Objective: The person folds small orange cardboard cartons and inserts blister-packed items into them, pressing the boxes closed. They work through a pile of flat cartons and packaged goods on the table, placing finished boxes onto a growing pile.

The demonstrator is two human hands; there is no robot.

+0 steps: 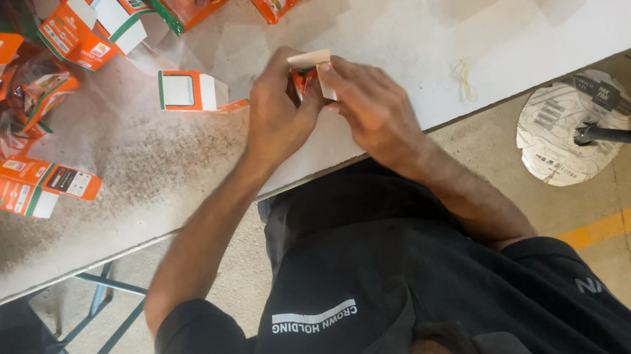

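Orange-and-white, one small carton [313, 75] sat clamped between the fingers of the left hand [279, 115] and right hand [372, 103]; one empty carton [190, 91] lay beside them.

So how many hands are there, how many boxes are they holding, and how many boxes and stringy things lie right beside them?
Hands: 2, left hand and right hand
Small box held by both: 1
Open orange-and-white box beside the left hand: 1
Pale band loop beside the right hand: 1
Total: 5
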